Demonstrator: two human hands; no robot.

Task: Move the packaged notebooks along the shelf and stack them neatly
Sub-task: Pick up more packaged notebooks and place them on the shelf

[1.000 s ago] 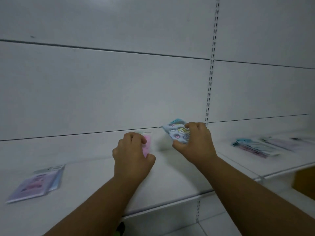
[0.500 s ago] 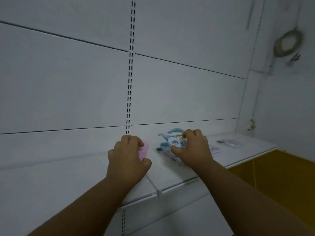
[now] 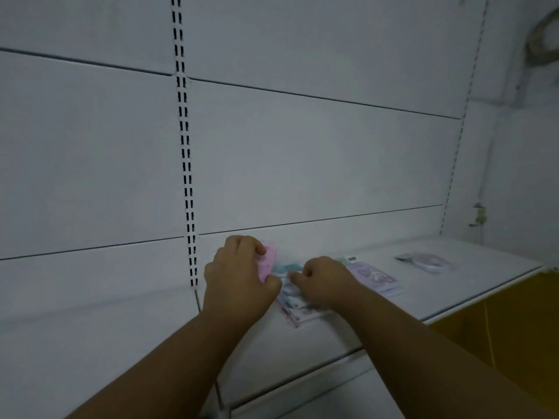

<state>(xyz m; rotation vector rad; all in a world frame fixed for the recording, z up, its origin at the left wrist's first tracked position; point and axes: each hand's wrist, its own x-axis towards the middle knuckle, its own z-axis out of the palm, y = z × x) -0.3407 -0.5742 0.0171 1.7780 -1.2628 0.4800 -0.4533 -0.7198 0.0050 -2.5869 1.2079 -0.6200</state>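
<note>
Left hand (image 3: 239,279) curled round pink notebook (image 3: 268,263), held on edge above white shelf (image 3: 453,297). Right hand (image 3: 325,282) fingers curled, pressing down on flat stack (image 3: 295,306). Purple notebook (image 3: 375,278) just beside; further packet (image 3: 426,262) well apart.

**Right hand lowered onto stack**

The right hand (image 3: 325,281), which held the patterned packet raised half a second ago, now rests low on the shelf (image 3: 378,322) stack (image 3: 292,309), fingers curled on the packet (image 3: 287,267). The left hand (image 3: 239,276), gripping the pink packet (image 3: 267,263), has closed in until it is just beside the right hand. A lilac packet (image 3: 375,276) is now uncovered beside the right hand.
</note>
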